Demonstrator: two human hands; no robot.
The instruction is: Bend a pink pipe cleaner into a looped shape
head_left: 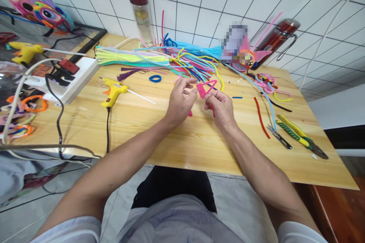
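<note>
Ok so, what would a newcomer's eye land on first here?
Probably the long, many-coloured bundle of fuzzy stems spread along the back of the table, below the tiled wall. Next, likely the bent bright pink stem pinched in the right hand, at the middle of the view. The vivid big-eyed figures at the upper left also stand out.

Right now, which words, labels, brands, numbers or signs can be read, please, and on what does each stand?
None can be read.
Yellow glue gun on the wooden table: label too small to read.
Orange patch beside the white power strip: dark marks, too blurred to read.
</note>
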